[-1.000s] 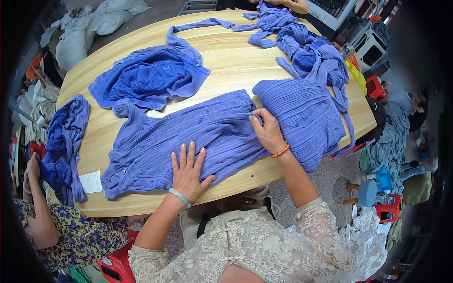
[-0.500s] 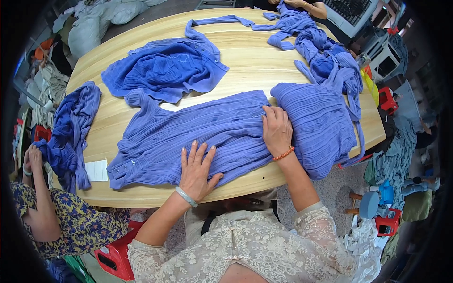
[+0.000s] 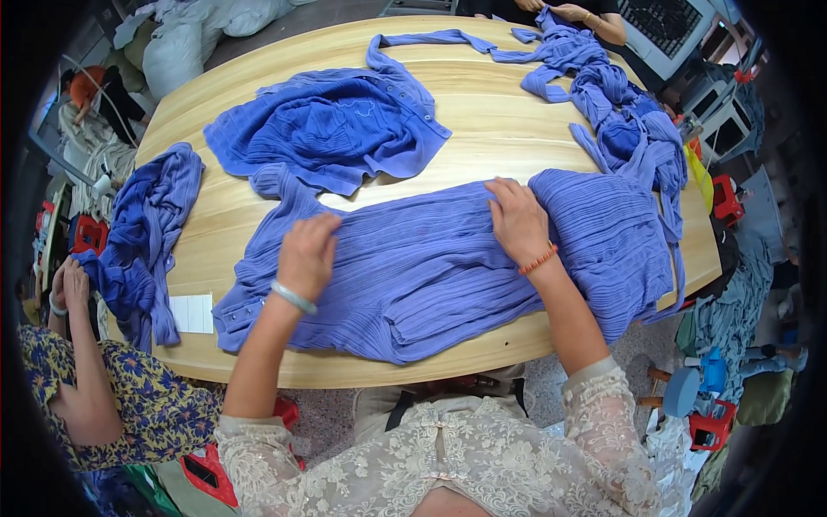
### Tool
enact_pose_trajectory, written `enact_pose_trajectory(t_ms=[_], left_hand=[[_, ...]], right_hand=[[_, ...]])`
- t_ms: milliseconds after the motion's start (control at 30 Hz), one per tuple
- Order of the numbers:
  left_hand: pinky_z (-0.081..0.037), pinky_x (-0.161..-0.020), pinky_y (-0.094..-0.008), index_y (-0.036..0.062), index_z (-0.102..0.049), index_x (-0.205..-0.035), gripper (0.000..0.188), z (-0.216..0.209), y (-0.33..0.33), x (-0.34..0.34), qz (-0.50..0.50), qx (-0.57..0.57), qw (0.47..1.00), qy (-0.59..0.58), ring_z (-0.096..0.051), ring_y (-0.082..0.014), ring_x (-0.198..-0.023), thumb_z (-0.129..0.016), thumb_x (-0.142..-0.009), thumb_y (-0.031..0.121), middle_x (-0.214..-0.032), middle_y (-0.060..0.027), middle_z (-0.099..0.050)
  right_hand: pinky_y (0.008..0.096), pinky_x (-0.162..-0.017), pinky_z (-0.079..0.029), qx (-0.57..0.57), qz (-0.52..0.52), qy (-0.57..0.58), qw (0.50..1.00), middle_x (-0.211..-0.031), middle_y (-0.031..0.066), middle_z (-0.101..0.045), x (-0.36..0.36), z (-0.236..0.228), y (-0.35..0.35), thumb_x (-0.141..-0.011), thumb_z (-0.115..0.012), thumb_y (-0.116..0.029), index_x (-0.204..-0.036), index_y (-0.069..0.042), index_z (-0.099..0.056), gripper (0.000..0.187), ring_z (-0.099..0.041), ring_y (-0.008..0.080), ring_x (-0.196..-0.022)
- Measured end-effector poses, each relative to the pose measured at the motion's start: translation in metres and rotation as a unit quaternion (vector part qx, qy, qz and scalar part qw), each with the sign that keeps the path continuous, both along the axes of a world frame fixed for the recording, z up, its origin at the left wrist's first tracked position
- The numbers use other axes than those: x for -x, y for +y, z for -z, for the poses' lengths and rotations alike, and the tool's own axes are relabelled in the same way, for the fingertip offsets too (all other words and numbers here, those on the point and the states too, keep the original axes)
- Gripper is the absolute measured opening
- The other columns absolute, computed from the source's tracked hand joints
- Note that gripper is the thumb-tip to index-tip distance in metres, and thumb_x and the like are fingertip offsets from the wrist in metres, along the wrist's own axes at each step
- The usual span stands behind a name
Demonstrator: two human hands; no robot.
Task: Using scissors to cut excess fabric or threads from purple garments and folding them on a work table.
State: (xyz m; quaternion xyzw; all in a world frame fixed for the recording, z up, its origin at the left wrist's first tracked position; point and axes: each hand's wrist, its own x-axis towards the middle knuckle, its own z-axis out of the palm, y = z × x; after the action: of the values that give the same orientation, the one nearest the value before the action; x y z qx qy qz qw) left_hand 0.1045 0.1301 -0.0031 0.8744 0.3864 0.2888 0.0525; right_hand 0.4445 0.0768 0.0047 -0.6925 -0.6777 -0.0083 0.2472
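A ribbed blue-violet garment [image 3: 405,250] lies spread lengthwise on the table before me, with buttons at its left end. Over its left part is my left hand [image 3: 308,254], fingers blurred by motion; I cannot tell whether it touches the cloth. My right hand [image 3: 519,222] rests at the garment's far right edge, fingers stretched and slightly bent, holding nothing that shows. Just right of it sits a thick folded stack of the same ribbed cloth [image 3: 603,250]. A sleeve-like part [image 3: 457,306] lies along the garment's near side.
Another buttoned blue garment [image 3: 327,133] lies farther back on the wooden table [image 3: 482,112]. Tangled blue garments [image 3: 612,112] fill the far right. At left, a co-worker's hands [image 3: 71,284] are by a crumpled blue garment [image 3: 142,241], near a white paper [image 3: 191,314].
My left hand has lifted from the near edge and moved left and away from me. The garment's near side now shows a sleeve-like part laid out. The whole view has shifted slightly.
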Motion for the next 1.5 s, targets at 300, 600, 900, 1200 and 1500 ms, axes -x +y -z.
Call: enact_pose_trajectory(t_ms=[300,600,900,1200,1500], left_hand=[[-0.045,-0.08,-0.0386,0.0091,-0.064,-0.112,0.037,0.006,0.076,0.015,-0.024,0.034,0.985,0.166,-0.056,-0.0284,-0.096,-0.062,-0.076,0.001,-0.106,-0.0078,-0.063],[-0.039,-0.075,-0.0365,0.0079,-0.061,-0.081,0.006,-0.002,0.073,0.014,-0.071,-0.108,0.968,0.214,-0.052,-0.0266,-0.09,-0.058,-0.075,0.007,-0.086,-0.0087,-0.057],[-0.04,-0.079,-0.0356,0.0071,-0.055,-0.08,0.005,-0.011,0.01,0.028,-0.003,-0.185,0.959,0.213,-0.052,-0.0252,-0.095,-0.053,-0.076,0.01,-0.091,-0.0094,-0.055],[-0.041,-0.079,-0.0379,0.008,-0.064,-0.089,0.015,0.012,-0.015,0.039,-0.006,-0.048,0.99,0.134,-0.052,-0.0262,-0.097,-0.056,-0.076,0.007,-0.097,-0.0081,-0.058],[-0.042,-0.072,-0.0363,0.007,-0.061,-0.081,0.008,0.024,-0.021,0.032,-0.032,-0.065,0.994,0.077,-0.052,-0.0253,-0.087,-0.056,-0.075,0.009,-0.088,-0.0083,-0.055]], right_hand=[[0.044,-0.085,-0.052,0.162,0.003,-0.034,0.986,-0.11,0.0154,-0.06,-0.017,0.003,0.056,-0.086,-0.06,-0.012,-0.115,-0.011,-0.063,0.029,-0.063,0.0366,-0.096],[0.0447,-0.08,-0.052,0.146,-0.022,-0.061,0.987,-0.098,0.0167,-0.06,-0.023,0.004,0.052,-0.081,-0.061,-0.011,-0.1,-0.007,-0.063,0.02,-0.064,0.0368,-0.088],[0.0424,-0.069,-0.053,0.036,-0.049,-0.085,0.994,-0.092,0.0135,-0.056,-0.011,-0.009,0.008,-0.081,-0.057,-0.001,-0.086,-0.005,-0.058,0.007,-0.062,0.0317,-0.083],[0.0407,-0.075,-0.053,0.036,-0.063,-0.056,0.996,-0.095,0.0126,-0.06,0.034,-0.035,0.028,-0.082,-0.061,-0.008,-0.087,-0.007,-0.065,0.007,-0.062,0.0312,-0.089],[0.0429,-0.079,-0.052,0.149,-0.223,0.147,0.952,-0.089,0.0162,-0.07,0.174,0.012,0.136,-0.083,-0.059,-0.024,-0.087,-0.009,-0.073,0.021,-0.067,0.0333,-0.087]])
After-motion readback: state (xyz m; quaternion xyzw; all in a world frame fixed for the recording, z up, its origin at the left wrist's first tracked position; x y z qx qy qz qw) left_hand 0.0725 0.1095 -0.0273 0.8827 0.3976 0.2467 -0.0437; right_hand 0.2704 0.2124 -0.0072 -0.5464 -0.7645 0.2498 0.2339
